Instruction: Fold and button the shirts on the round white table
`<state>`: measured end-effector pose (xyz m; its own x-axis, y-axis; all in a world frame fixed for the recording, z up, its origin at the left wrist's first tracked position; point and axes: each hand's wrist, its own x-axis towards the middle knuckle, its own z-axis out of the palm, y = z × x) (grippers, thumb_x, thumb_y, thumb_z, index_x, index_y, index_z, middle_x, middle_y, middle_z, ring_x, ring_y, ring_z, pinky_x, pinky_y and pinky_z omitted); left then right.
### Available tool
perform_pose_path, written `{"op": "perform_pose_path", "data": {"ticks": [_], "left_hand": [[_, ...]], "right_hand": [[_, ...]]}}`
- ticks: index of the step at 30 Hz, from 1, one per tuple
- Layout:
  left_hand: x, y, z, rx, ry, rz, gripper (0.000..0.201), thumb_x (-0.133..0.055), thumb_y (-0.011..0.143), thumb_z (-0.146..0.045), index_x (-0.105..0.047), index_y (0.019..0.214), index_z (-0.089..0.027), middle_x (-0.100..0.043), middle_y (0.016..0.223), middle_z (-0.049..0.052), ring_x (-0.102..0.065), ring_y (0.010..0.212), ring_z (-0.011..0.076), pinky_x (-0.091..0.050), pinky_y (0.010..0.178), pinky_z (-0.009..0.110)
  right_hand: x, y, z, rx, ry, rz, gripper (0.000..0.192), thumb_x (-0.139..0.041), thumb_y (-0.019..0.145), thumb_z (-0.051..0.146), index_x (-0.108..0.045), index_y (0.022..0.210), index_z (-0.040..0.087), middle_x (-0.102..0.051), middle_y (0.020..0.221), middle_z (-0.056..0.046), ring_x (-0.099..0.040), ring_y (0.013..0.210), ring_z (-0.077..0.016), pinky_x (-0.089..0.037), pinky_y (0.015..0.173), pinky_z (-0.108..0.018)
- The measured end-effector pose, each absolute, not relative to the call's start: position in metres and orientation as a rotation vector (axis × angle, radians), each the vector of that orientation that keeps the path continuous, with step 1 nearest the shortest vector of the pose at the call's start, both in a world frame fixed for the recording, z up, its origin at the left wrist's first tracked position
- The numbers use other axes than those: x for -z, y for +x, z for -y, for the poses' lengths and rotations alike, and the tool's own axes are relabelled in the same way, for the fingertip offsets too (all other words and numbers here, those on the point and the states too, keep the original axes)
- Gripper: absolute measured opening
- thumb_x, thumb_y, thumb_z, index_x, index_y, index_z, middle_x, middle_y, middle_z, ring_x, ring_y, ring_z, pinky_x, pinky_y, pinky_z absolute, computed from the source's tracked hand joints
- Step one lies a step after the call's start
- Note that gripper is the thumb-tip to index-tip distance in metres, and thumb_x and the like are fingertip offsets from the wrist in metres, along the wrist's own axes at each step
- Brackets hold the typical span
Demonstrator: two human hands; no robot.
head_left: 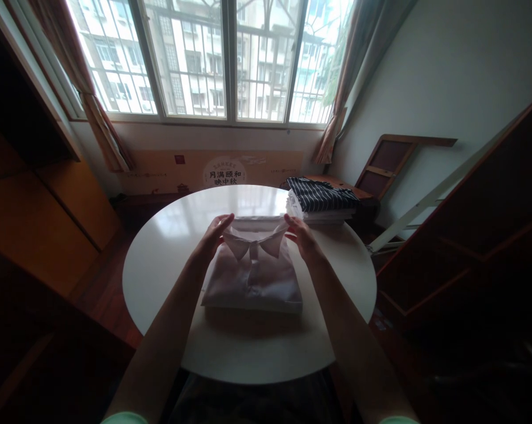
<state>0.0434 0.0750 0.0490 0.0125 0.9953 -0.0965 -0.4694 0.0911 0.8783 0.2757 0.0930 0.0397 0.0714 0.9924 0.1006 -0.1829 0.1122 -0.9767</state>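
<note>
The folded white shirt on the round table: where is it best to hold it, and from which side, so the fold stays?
Probably under both long side edges of the folded white shirt, one hand from each side. It lies flat and rectangular, collar away from the person; the left hand and right hand now flank the collar.

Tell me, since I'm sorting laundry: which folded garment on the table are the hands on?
The white collared shirt at the table's middle; left hand and right hand flank its collar. The striped garment lies untouched at the far right edge.
</note>
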Motion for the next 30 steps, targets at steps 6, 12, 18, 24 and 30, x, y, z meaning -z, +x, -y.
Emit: {"op": "perform_pose_path", "data": {"ticks": [6, 12, 18, 24, 30], "left_hand": [[-0.040, 0.046, -0.085, -1.433, 1.307, -1.336, 0.044, -0.075, 0.053, -0.036, -0.062, 0.086, -0.011, -0.063, 0.072, 0.003, -0.058, 0.066, 0.0144, -0.045, 0.062, 0.024], [-0.042, 0.037, -0.082, -1.274, 1.449, -1.124, 0.044, -0.066, 0.056, -0.027, -0.063, 0.097, -0.010, -0.066, 0.083, 0.007, -0.060, 0.075, 0.0186, -0.047, 0.070, 0.030], [-0.038, 0.039, -0.087, -1.400, 1.657, -1.431, 0.031, -0.043, 0.065, -0.017, -0.068, 0.084, -0.013, -0.068, 0.082, 0.006, -0.060, 0.078, 0.0181, -0.046, 0.072, 0.028], [-0.031, 0.044, -0.087, -1.466, 1.775, -1.793, 0.028, -0.042, 0.069, -0.018, -0.068, 0.079, -0.018, -0.068, 0.075, 0.004, -0.060, 0.073, 0.0174, -0.045, 0.067, 0.026], [-0.029, 0.050, -0.086, -1.538, 1.782, -1.757, 0.030, -0.041, 0.069, -0.013, -0.068, 0.079, -0.018, -0.068, 0.074, 0.003, -0.060, 0.071, 0.0163, -0.045, 0.064, 0.025]], "right_hand": [[-0.039, 0.271, -0.091, -0.511, -1.288, 1.463, 0.022, -0.064, 0.062, 0.034, -0.064, 0.077, 0.018, -0.065, 0.077, -0.002, -0.059, 0.075, -0.0183, -0.044, 0.072, -0.031], [-0.039, 0.272, -0.091, -0.283, -1.332, 1.568, 0.015, -0.060, 0.061, 0.022, -0.065, 0.075, 0.017, -0.066, 0.077, -0.003, -0.058, 0.069, -0.0163, -0.045, 0.071, -0.030], [-0.038, 0.271, -0.091, -0.158, -1.421, 1.616, 0.018, -0.051, 0.061, 0.011, -0.064, 0.072, 0.018, -0.065, 0.073, -0.003, -0.057, 0.069, -0.0160, -0.043, 0.069, -0.029], [-0.041, 0.271, -0.087, -0.140, -1.442, 1.471, 0.010, -0.050, 0.062, 0.014, -0.059, 0.066, 0.018, -0.061, 0.064, -0.002, -0.055, 0.062, -0.0165, -0.042, 0.064, -0.028], [-0.038, 0.265, -0.087, -0.047, -1.377, 1.433, 0.017, -0.043, 0.063, 0.009, -0.057, 0.066, 0.018, -0.061, 0.066, -0.003, -0.054, 0.065, -0.0170, -0.042, 0.068, -0.029]]}}
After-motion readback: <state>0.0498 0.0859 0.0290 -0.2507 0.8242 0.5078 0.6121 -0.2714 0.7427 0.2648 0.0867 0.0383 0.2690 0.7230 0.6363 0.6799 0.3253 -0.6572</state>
